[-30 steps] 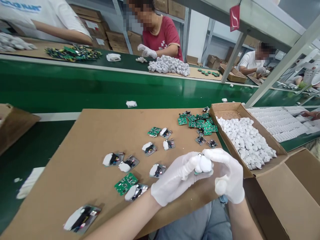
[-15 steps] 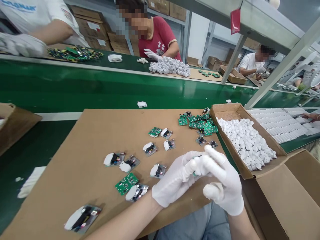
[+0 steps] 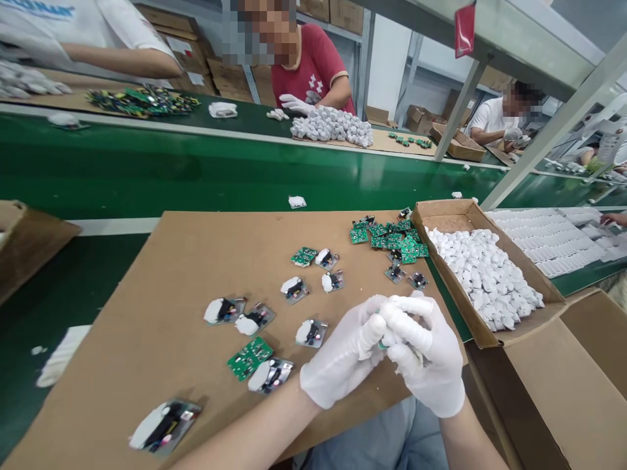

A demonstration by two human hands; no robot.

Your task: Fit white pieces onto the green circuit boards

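Both hands wear white gloves and meet over the near right part of the brown cardboard sheet (image 3: 196,254). My left hand (image 3: 343,352) is closed on a small circuit board (image 3: 383,344), of which only a green sliver shows between the fingers. Thumb and fingers of my right hand (image 3: 426,352) pinch the same board from the right; the glove hides most of it. Left of the hands lie several boards with white pads, among them one nearby board (image 3: 311,333) and a larger-looking one (image 3: 165,427) at the front. A green board (image 3: 249,358) lies face down.
A pile of green boards (image 3: 392,238) lies at the sheet's far right. Beside it stands a carton (image 3: 548,301) of small white pieces, with an open cardboard box (image 3: 563,378) nearer me. Beyond runs a green conveyor belt (image 3: 196,176); co-workers sit across it.
My right thumb and fingers have closed in on the board, and the right hand has shifted slightly left. A white piece on the belt has moved right. The left co-worker's arm has moved.
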